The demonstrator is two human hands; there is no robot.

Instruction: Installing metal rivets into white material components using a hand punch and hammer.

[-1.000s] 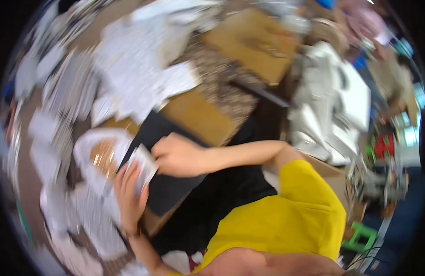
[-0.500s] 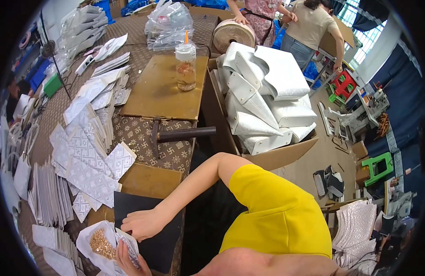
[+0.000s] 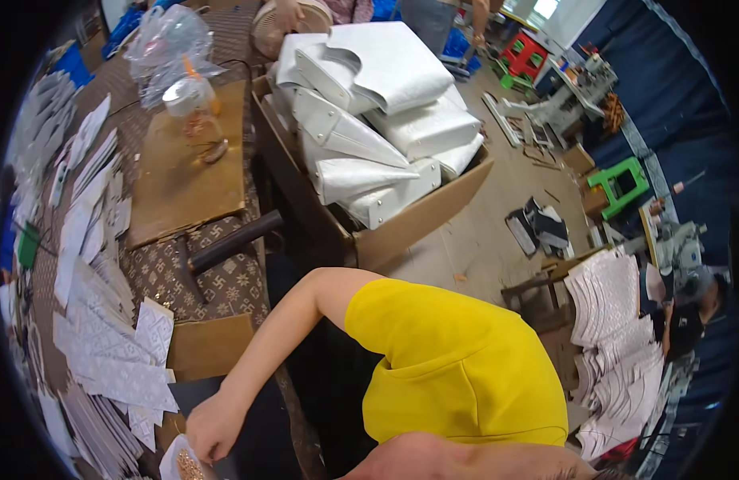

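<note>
My right hand (image 3: 213,424) reaches down to the left, across a dark board (image 3: 261,436) at the table's near edge. Its fingers are curled at the rim of a small white bag (image 3: 180,464) holding brownish metal bits. Whether the fingers grip anything is hidden. My left hand is out of the picture. White patterned cut pieces (image 3: 105,360) lie fanned out just left of the hand, and a brown cardboard sheet (image 3: 209,344) lies above it. My yellow sleeve (image 3: 457,368) fills the lower middle.
A hammer (image 3: 225,250) lies on the patterned tablecloth. Behind it are a brown board (image 3: 185,176), a plastic jar (image 3: 189,104) and a clear plastic bag (image 3: 169,40). A cardboard box (image 3: 433,216) of white folded parts stands right of the table. Further right are a green stool (image 3: 621,180) and stacked white pieces (image 3: 617,320).
The view has swung right and up, away from the table's near edge. My left hand and the white piece it held have left the picture. My right hand stays by the white bag.
</note>
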